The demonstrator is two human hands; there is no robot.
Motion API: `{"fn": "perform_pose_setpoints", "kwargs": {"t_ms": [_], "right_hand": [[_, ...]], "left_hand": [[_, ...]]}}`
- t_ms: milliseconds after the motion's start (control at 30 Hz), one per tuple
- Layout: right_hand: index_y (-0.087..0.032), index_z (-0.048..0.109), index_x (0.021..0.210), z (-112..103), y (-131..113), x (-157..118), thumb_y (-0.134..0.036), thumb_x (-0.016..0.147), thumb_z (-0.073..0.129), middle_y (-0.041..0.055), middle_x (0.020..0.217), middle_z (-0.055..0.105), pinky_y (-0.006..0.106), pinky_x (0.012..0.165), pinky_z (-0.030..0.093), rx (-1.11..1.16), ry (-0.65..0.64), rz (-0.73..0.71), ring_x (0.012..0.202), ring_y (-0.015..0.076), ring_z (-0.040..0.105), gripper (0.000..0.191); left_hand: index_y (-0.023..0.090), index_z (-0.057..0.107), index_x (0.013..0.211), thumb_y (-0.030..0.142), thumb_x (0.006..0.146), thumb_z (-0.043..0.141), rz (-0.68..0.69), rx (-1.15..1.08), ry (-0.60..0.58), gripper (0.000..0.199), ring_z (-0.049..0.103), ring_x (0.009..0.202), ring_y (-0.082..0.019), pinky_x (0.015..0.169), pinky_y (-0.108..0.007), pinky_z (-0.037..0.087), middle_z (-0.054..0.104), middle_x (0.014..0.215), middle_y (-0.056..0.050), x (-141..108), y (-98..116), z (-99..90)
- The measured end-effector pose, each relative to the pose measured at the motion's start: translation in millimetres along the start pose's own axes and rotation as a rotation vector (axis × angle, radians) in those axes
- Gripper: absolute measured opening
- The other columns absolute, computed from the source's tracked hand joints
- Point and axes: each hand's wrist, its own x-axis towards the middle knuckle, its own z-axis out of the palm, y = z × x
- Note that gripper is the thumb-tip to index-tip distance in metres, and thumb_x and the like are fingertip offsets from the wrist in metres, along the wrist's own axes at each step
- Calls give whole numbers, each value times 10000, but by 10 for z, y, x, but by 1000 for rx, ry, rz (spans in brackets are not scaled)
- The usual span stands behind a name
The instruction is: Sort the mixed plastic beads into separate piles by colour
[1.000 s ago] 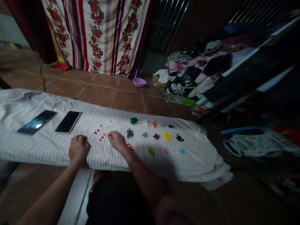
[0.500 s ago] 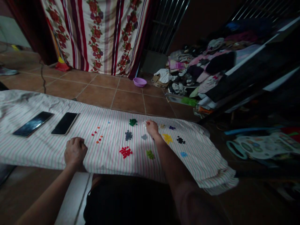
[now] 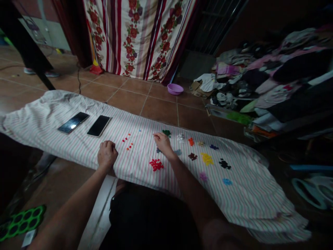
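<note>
My right hand [image 3: 162, 143] is over the striped cloth, its thumb and fingers pinched together; what lies between the fingertips is too small to make out. Beside it are a dark green pile [image 3: 166, 133] of small pieces and a grey pile [image 3: 158, 149], partly hidden by the hand. A red pile [image 3: 156, 165] lies nearer me, and a white pile [image 3: 180, 138] lies to the right. My left hand [image 3: 107, 153] rests on the cloth with fingers curled in, apparently holding nothing. Between my hands, several loose red and orange pieces [image 3: 127, 140] and one tiny blue piece [image 3: 139, 130] lie scattered.
Two phones, one dark [image 3: 73, 122] and one light-edged [image 3: 99, 125], lie on the striped cloth [image 3: 65, 146] at left. Orange [image 3: 191, 141], brown [image 3: 193, 156], yellow [image 3: 207, 158], black [image 3: 224, 164] and blue [image 3: 227, 181] piles lie right. A purple basin [image 3: 175, 89] stands on the floor.
My right hand has moved left from the white pile to beside the dark green one, still pinched. My left hand stays resting on the cloth. The head view has turned left.
</note>
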Motion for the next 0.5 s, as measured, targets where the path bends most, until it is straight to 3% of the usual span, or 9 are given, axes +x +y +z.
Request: {"fn": "perform_pose_setpoints", "kwargs": {"t_ms": [100,200,500], "right_hand": [[-190,679,1015,317,-301,154,-125,804,472,59,1001,641,269,841,451,3,-122,-19,856,153,585,302],[-205,650,1099,504,-492,335,-133,817,478,74,1105,609,280,851,448,-43,-187,41,902,168,582,338],[-222,655,1047,729,-602,534,-167,861,483,83,1057,595,287,849,430,-208,-250,169,947,186,568,260]], "left_hand": [[211,540,801,171,782,454,2,-6,-6,97,488,929,-224,757,-341,415,587,899,-73,0,-2,4],[211,542,807,165,783,450,1,-10,-10,106,487,927,-225,762,-344,413,584,898,-76,0,-9,11],[209,545,809,178,779,454,-5,-12,-22,101,484,924,-226,748,-347,414,584,902,-77,3,-10,6]]}}
